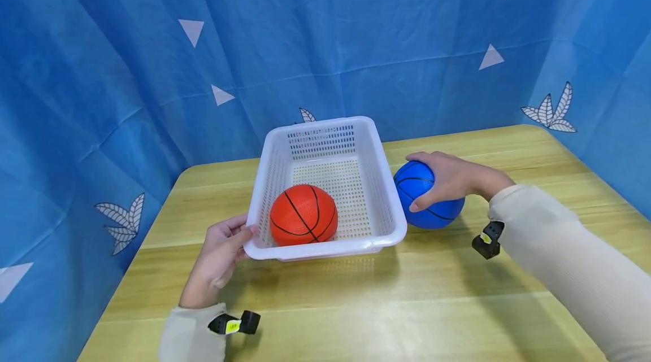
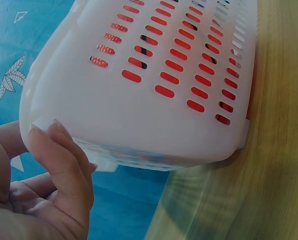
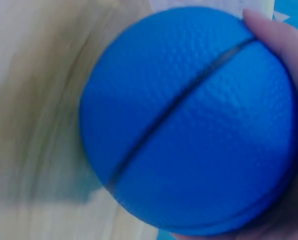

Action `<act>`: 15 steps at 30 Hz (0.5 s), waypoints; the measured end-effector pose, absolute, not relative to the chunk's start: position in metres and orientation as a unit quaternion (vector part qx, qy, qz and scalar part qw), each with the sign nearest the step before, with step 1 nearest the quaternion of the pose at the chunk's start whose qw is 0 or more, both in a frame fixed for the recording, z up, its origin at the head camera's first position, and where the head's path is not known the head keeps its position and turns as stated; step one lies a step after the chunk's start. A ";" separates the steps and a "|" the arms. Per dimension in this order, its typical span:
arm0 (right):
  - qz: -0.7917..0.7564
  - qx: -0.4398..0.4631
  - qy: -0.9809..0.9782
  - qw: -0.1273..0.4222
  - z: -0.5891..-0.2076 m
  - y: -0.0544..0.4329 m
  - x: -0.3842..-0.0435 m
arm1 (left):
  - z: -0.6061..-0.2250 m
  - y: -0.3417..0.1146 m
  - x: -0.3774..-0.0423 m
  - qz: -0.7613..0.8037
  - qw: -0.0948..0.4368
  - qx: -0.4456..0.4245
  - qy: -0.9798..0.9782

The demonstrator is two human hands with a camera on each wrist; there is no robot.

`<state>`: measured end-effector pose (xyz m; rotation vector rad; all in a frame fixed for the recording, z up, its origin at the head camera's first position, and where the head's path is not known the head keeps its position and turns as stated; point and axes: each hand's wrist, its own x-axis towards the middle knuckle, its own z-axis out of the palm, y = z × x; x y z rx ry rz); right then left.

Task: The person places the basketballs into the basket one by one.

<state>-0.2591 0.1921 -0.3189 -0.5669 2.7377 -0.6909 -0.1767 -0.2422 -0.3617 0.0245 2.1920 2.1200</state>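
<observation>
A white plastic basket [image 1: 325, 246] with slotted walls sits on the table, and an orange-red basketball [image 1: 303, 215] lies in its near left corner. My left hand [image 1: 220, 257] pinches the basket's near left corner by the rim; the left wrist view shows its curled fingers [image 2: 64, 165] at that rim. Against the outside of the right wall is a blue basketball [image 1: 437, 212]. My right hand [image 1: 450, 178] grips this ball from above and the right, thumb on the near side. In the right wrist view the blue ball fills most of the picture, with part of the hand at the right edge.
The wooden table [image 1: 325, 311] extends around the basket on all sides. Behind it and along both sides hangs a blue curtain [image 1: 315, 34] with white triangles and leaf prints. Each sleeve carries a small black wrist camera [image 1: 488, 240].
</observation>
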 end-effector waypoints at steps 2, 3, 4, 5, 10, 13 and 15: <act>-0.225 -0.199 0.947 0.113 -0.320 0.191 -0.257 | -0.362 -0.242 -0.177 0.695 0.045 0.009 0.718; -0.221 -0.199 0.949 0.107 -0.320 0.190 -0.256 | -0.362 -0.241 -0.177 0.695 0.045 0.009 0.718; -0.218 -0.201 0.950 0.102 -0.321 0.190 -0.255 | -0.362 -0.241 -0.177 0.694 0.044 0.007 0.718; -0.215 -0.201 0.951 0.099 -0.321 0.190 -0.255 | -0.362 -0.241 -0.177 0.693 0.044 0.007 0.719; -0.206 -0.193 0.954 0.096 -0.318 0.191 -0.253 | -0.363 -0.242 -0.176 0.689 0.043 0.003 0.724; -0.201 -0.191 0.956 0.092 -0.311 0.193 -0.252 | -0.363 -0.241 -0.177 0.690 0.042 0.000 0.722; -0.197 -0.193 0.957 0.087 -0.304 0.194 -0.253 | -0.363 -0.241 -0.177 0.691 0.041 -0.002 0.721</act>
